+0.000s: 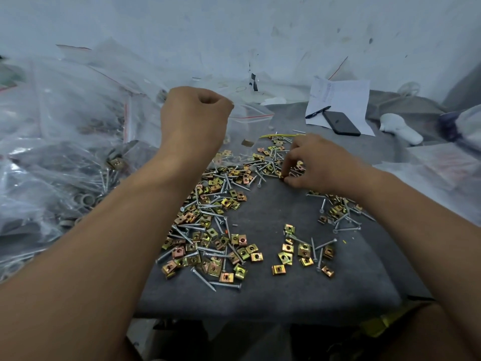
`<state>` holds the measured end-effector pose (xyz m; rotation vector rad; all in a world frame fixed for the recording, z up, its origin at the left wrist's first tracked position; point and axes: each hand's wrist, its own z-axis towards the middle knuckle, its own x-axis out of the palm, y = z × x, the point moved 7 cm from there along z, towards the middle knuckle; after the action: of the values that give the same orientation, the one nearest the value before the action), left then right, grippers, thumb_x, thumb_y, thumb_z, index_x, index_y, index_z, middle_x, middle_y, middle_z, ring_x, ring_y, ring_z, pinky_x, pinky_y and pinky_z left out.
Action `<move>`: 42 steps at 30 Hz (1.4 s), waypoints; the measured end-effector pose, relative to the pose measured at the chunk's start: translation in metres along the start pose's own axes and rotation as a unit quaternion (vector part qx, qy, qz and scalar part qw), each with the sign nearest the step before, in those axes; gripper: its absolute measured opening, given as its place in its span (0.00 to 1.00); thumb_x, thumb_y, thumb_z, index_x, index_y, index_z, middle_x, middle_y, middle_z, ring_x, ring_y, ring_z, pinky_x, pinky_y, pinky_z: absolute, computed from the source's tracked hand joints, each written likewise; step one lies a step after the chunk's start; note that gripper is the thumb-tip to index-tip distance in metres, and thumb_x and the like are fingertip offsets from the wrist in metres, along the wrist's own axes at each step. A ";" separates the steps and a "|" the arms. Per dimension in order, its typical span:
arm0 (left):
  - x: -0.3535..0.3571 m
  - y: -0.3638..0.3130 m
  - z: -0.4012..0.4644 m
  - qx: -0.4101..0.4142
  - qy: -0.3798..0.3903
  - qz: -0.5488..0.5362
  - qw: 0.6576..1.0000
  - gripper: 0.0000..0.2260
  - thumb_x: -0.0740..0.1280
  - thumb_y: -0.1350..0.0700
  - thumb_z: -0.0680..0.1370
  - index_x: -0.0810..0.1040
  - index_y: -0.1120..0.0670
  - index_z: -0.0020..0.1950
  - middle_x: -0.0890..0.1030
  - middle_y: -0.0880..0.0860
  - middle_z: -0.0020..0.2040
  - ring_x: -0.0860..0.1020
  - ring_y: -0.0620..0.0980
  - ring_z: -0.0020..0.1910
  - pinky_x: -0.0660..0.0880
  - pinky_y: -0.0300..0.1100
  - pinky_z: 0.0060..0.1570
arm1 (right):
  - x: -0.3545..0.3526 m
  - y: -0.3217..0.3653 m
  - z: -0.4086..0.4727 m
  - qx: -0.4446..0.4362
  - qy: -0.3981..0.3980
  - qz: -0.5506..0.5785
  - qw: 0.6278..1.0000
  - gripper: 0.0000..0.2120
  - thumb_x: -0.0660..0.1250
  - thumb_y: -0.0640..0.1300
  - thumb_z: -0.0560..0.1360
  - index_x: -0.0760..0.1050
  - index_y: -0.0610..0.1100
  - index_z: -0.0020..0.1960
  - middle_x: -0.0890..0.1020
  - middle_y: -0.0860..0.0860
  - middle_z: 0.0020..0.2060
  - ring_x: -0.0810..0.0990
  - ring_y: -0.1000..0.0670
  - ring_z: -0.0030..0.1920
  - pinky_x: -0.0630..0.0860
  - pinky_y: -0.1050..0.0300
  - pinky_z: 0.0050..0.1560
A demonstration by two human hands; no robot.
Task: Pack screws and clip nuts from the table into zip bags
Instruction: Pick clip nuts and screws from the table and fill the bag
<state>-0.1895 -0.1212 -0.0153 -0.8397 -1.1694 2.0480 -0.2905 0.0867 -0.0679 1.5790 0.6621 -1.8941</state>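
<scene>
- The left hand [194, 113] is raised, its back to the camera, fingers curled into a fist with the thumb tucked in at the top.
- The left forearm rises steeply from the lower left corner, bare.
- The right hand [316, 162] is low, palm down, fingers bent and fingertips [285, 175] drawn together in a pinch.
- The right forearm comes in from the lower right edge, bare.

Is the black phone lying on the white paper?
Yes, the black phone lies flat partly on the white paper, right beside a pen.
</scene>
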 end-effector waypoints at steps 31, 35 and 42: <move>0.025 -0.025 -0.016 0.060 0.146 0.037 0.987 0.09 0.70 0.57 0.80 0.89 0.47 0.47 0.84 0.50 0.33 0.77 0.46 0.31 0.74 0.38 0.33 | -0.061 0.017 -0.028 -0.044 -0.094 0.672 0.733 0.13 0.82 0.49 0.67 0.87 0.45 0.48 0.82 0.44 0.65 0.79 0.50 0.67 0.77 0.61 0.59; 0.028 -0.027 -0.018 0.060 0.155 0.022 0.986 0.09 0.70 0.57 0.80 0.89 0.48 0.46 0.84 0.52 0.33 0.76 0.46 0.30 0.74 0.42 0.32 | -0.076 0.016 -0.036 -0.003 -0.183 0.440 0.879 0.08 0.78 0.55 0.70 0.87 0.55 0.48 0.80 0.57 0.66 0.79 0.55 0.65 0.75 0.53 0.60; 0.034 -0.028 -0.022 0.081 0.177 0.041 0.980 0.08 0.71 0.55 0.80 0.89 0.47 0.46 0.83 0.48 0.32 0.77 0.43 0.31 0.76 0.43 0.37 | -0.089 0.035 -0.046 0.022 -0.238 0.182 0.954 0.03 0.76 0.53 0.73 0.85 0.55 0.46 0.77 0.57 0.62 0.71 0.54 0.62 0.66 0.61 0.64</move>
<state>-0.1877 -0.0728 -0.0070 -1.1283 -0.7741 1.9251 -0.2218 0.1046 0.0107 1.1060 0.1101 -1.9049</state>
